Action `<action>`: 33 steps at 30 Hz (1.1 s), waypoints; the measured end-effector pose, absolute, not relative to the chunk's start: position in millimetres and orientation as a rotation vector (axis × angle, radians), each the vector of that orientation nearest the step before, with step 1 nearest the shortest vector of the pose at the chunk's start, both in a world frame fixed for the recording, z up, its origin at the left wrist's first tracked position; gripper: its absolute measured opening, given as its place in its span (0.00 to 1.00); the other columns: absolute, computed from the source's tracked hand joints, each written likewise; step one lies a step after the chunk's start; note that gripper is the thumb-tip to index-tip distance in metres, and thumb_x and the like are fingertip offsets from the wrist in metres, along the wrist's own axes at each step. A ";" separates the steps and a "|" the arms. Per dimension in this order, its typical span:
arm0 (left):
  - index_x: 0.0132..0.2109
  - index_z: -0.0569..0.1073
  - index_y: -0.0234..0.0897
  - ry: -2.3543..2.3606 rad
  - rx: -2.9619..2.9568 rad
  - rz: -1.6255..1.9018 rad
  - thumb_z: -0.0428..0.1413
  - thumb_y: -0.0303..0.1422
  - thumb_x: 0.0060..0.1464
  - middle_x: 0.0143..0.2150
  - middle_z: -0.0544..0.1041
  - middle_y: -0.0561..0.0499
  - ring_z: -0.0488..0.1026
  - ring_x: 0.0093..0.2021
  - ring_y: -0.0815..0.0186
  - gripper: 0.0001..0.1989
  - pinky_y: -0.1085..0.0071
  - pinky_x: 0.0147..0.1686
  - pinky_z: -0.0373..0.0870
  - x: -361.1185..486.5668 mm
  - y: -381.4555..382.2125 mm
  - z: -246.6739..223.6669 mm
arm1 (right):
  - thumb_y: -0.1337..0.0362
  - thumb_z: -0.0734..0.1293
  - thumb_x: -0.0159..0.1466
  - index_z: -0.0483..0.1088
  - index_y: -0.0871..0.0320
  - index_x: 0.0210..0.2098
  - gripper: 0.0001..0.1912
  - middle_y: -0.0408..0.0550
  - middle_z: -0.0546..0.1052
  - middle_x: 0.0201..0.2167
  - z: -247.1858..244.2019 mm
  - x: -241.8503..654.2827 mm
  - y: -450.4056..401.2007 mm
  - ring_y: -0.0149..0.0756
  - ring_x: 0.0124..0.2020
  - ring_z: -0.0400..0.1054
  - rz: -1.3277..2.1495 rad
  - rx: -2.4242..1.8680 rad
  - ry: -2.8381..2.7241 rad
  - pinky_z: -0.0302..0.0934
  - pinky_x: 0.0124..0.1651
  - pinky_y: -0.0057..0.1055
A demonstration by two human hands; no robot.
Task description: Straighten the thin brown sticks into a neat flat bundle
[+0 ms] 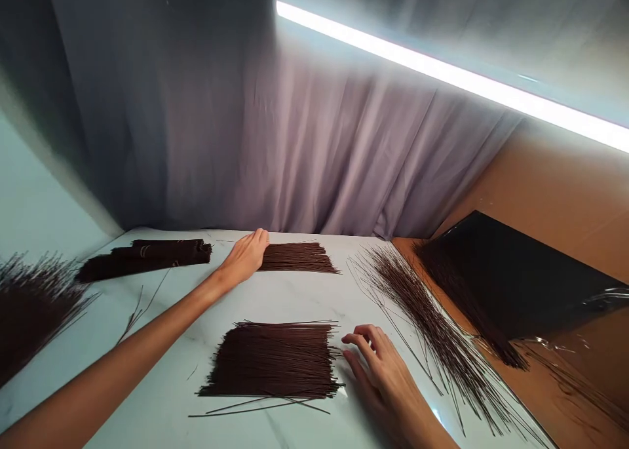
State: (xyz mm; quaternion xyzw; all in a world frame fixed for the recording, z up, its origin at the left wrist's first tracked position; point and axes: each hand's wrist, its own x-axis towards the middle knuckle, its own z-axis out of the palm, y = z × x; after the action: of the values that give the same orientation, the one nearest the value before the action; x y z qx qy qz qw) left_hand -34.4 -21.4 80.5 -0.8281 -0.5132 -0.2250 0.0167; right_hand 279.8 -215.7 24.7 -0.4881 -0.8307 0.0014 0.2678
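Observation:
Thin dark brown sticks lie side by side in a flat stack [275, 360] at the front middle of the white table [162, 370]. A few loose sticks lie across its near edge. My right hand [376, 364] is just right of this stack, fingers curled and apart, holding nothing visible. Farther back is a smaller flat row of sticks [299, 257]. My left hand [249, 252] reaches to its left end with the fingers bent together; the fingertips and whatever they hold are hidden behind the hand.
Rolled dark bundles [147, 257] lie at the back left, with a spiky pile of sticks [34, 305] at the left edge. A long loose heap [437, 331] spreads along the table's right side. Beyond it is a black sheet [511, 278] with more sticks. A curtain hangs behind.

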 end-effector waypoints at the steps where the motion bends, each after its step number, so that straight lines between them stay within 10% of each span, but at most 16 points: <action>1: 0.43 0.72 0.33 -1.613 -2.567 -0.737 0.45 0.27 0.70 0.44 0.75 0.42 0.75 0.44 0.55 0.12 0.53 0.50 0.71 -38.9 -30.2 83.6 | 0.67 0.59 0.73 0.67 0.55 0.52 0.10 0.54 0.72 0.46 24.3 280.4 -215.8 0.43 0.41 0.70 0.002 -1.318 -2.234 0.67 0.42 0.39; 11: 0.41 0.64 0.43 -1.831 -2.778 -1.025 0.44 0.34 0.71 0.37 0.74 0.56 0.74 0.35 0.65 0.08 0.71 0.36 0.70 -40.0 -134.3 63.8 | 0.64 0.64 0.71 0.68 0.55 0.48 0.06 0.51 0.74 0.42 24.4 232.0 -197.0 0.41 0.41 0.71 0.166 -1.189 -2.268 0.69 0.43 0.38; 19: 0.42 0.68 0.45 -1.876 -3.002 -1.216 0.45 0.32 0.71 0.41 0.76 0.53 0.74 0.42 0.62 0.09 0.66 0.47 0.68 -16.9 -172.2 54.4 | 0.69 0.64 0.71 0.67 0.55 0.33 0.09 0.45 0.74 0.32 13.0 202.4 -178.9 0.39 0.34 0.69 -0.110 -1.231 -2.391 0.63 0.37 0.35; 33: 0.41 0.71 0.42 -1.482 -2.951 -0.876 0.54 0.34 0.69 0.37 0.77 0.54 0.73 0.37 0.60 0.05 0.62 0.42 0.68 -8.1 -182.8 51.6 | 0.74 0.54 0.73 0.69 0.58 0.44 0.13 0.51 0.73 0.36 32.7 204.7 -195.2 0.42 0.36 0.63 -0.416 -1.088 -2.432 0.60 0.40 0.38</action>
State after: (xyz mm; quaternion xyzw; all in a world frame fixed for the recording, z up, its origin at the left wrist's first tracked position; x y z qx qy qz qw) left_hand -8.1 -182.8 51.6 -0.8556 -0.4297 -0.2541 -0.1371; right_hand 204.7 -195.2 32.7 -0.3936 -0.8796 -0.1506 0.2207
